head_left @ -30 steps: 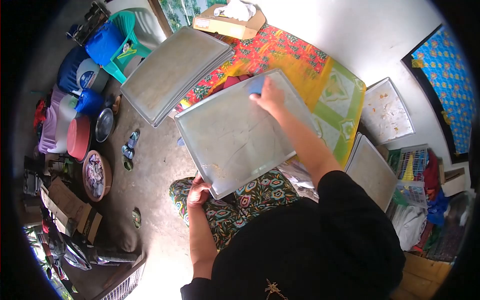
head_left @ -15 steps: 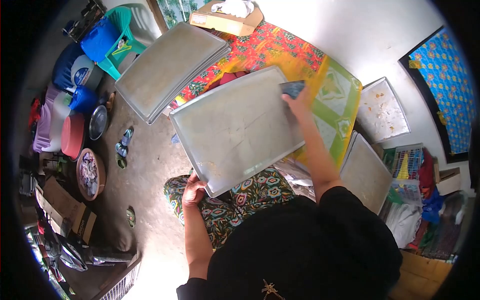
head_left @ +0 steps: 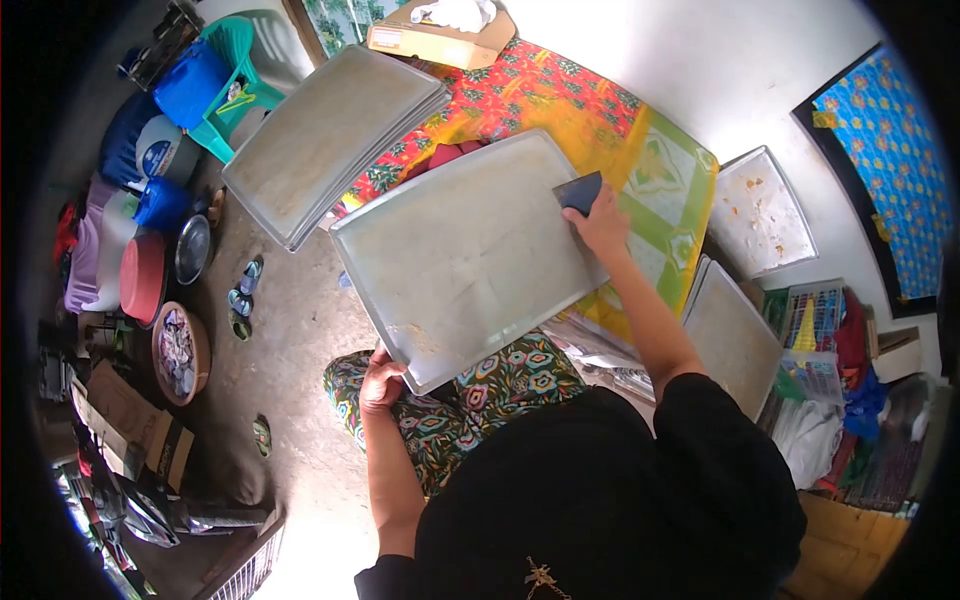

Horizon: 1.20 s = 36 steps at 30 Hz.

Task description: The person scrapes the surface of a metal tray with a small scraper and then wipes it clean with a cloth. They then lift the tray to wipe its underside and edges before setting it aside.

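Note:
A large grey metal baking tray lies tilted across my lap, its far part over the cloth-covered surface. Wrapped round its near left corner is my left hand, the thumb on the rim and the other fingers mostly hidden below. My right hand is closed on a dark flat scraper near the tray's right edge. A yellowish patch of residue shows near the left hand, and faint streaks cross the middle of the tray.
A stack of similar trays stands at the upper left, beside a cardboard box. More trays lean at the right, and a stained tray rests by the wall. Tubs, including a laundry basin, and sandals are on the left floor.
The scraper in my right hand was smeared by motion and now shows sharply, slightly lower and turned, near the same right edge. My left hand keeps its hold on the tray's corner.

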Tool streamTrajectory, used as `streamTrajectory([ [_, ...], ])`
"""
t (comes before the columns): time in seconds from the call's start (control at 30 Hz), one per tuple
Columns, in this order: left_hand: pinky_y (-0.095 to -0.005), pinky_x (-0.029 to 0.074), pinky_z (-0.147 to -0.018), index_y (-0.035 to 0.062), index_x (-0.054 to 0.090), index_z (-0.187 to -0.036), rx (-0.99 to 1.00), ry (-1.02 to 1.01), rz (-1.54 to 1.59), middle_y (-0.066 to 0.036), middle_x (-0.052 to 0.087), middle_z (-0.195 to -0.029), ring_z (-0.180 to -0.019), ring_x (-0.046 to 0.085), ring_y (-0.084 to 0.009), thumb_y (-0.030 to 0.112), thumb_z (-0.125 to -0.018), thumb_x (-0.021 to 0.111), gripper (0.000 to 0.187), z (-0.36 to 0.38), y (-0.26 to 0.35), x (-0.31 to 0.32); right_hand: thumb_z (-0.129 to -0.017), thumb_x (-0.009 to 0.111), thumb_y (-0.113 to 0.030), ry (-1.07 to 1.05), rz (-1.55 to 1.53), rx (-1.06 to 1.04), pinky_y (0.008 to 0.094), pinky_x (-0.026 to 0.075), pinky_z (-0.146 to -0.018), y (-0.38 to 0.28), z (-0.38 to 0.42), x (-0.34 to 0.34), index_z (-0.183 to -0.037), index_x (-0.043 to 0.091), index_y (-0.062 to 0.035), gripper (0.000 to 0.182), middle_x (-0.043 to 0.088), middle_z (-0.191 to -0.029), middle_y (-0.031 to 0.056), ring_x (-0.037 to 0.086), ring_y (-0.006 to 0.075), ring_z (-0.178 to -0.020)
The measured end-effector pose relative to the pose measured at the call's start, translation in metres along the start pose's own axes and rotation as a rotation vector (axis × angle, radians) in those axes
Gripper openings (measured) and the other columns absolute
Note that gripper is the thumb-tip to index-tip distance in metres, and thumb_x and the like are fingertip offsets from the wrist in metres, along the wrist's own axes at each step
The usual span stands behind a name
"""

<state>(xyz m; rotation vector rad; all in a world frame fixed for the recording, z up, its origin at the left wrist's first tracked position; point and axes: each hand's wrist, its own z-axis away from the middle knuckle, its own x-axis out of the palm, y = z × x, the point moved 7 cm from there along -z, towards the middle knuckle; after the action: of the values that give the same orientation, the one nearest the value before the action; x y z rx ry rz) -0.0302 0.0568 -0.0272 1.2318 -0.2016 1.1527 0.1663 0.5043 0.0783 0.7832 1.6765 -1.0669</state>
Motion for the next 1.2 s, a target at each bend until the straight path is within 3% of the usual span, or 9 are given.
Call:
streamTrajectory([
  [0.17,-0.0297,0.051,-0.084,0.0056,0.056,-0.127,0.001,-0.023,-0.004,-0.006,0.064,-0.107,-0.095,0.061,-0.0184,-0.011,-0.066,0.059,0.064,-0.004,-0.001,-0.011,-0.075,0.073,-0.051,0.019,-0.096,0.111,0.0499,0.044,-0.094,0.029,-0.002,0.009,-0.142,0.027,0.0021,0.097,0.049,-0.132,0.0231,0.056,0.0387,-0.114],
  [0.3,-0.0296,0.051,-0.082,0.0055,0.057,-0.127,0.001,-0.003,-0.011,-0.006,0.064,-0.106,-0.093,0.062,-0.0181,-0.010,-0.067,0.059,0.061,0.000,0.002,0.007,-0.075,0.073,-0.051,-0.096,-0.033,-0.156,0.0538,0.042,-0.094,-0.048,0.066,0.000,-0.142,0.028,0.0033,0.097,0.048,-0.134,0.0210,0.055,0.0376,-0.115],
  [0.33,-0.0311,0.051,-0.084,0.0055,0.056,-0.127,0.007,-0.043,-0.019,-0.006,0.064,-0.109,-0.095,0.062,-0.0198,-0.009,-0.068,0.058,0.061,-0.004,-0.001,-0.006,-0.075,0.073,-0.051,0.062,-0.033,-0.176,0.0550,0.042,-0.090,-0.038,0.061,0.012,-0.142,0.029,0.0028,0.096,0.049,-0.133,0.0193,0.056,0.0372,-0.114],
  [0.43,-0.0325,0.051,-0.085,0.0055,0.057,-0.127,0.004,-0.028,-0.004,-0.006,0.064,-0.109,-0.097,0.062,-0.0208,-0.009,-0.068,0.058,0.061,0.001,0.001,0.004,-0.075,0.071,-0.056,-0.067,-0.156,0.069,0.0529,0.040,-0.095,-0.007,0.036,0.006,-0.144,0.027,0.0034,0.101,0.046,-0.137,0.0230,0.051,0.0386,-0.120],
  [0.6,-0.0327,0.052,-0.086,0.0060,0.058,-0.126,0.047,-0.022,-0.026,-0.007,0.065,-0.107,-0.096,0.063,-0.0206,-0.008,-0.068,0.061,0.060,-0.003,0.002,0.000,-0.074,0.073,-0.050,-0.047,-0.048,-0.218,0.0538,0.041,-0.090,-0.052,0.084,0.001,-0.140,0.031,0.0020,0.094,0.050,-0.131,0.0221,0.057,0.0379,-0.112],
  [0.7,-0.0336,0.051,-0.089,0.0060,0.058,-0.126,-0.005,-0.053,-0.075,-0.007,0.065,-0.109,-0.098,0.063,-0.0211,-0.008,-0.067,0.061,0.060,-0.003,-0.002,-0.009,-0.074,0.071,-0.056,-0.103,-0.197,0.011,0.0537,0.040,-0.094,-0.028,0.059,0.000,-0.142,0.028,0.0022,0.099,0.048,-0.135,0.0225,0.052,0.0399,-0.118],
  [0.8,-0.0319,0.051,-0.088,0.0061,0.057,-0.127,0.021,-0.031,-0.054,-0.007,0.065,-0.111,-0.099,0.063,-0.0199,-0.008,-0.068,0.061,0.061,-0.003,0.002,0.002,-0.074,0.071,-0.056,-0.051,-0.099,-0.188,0.0531,0.042,-0.092,-0.052,0.081,0.012,-0.142,0.028,0.0020,0.099,0.048,-0.134,0.0223,0.053,0.0389,-0.117],
  [1.0,-0.0341,0.050,-0.093,0.0040,0.054,-0.130,0.003,-0.041,-0.032,-0.008,0.064,-0.114,-0.104,0.062,-0.0221,-0.009,-0.068,0.059,0.063,-0.001,-0.002,-0.003,-0.075,0.073,-0.048,0.010,-0.140,-0.099,0.0518,0.043,-0.088,-0.052,0.069,0.000,-0.141,0.029,0.0023,0.093,0.052,-0.128,0.0193,0.058,0.0363,-0.108],
  [1.2,-0.0325,0.050,-0.091,0.0037,0.055,-0.129,0.023,-0.050,0.002,-0.008,0.064,-0.115,-0.104,0.062,-0.0207,-0.011,-0.069,0.058,0.062,-0.002,0.004,0.005,-0.075,0.074,-0.048,-0.003,-0.095,-0.302,0.0528,0.044,-0.082,-0.081,0.092,0.007,-0.138,0.032,0.0017,0.091,0.054,-0.122,0.0182,0.061,0.0364,-0.100],
])
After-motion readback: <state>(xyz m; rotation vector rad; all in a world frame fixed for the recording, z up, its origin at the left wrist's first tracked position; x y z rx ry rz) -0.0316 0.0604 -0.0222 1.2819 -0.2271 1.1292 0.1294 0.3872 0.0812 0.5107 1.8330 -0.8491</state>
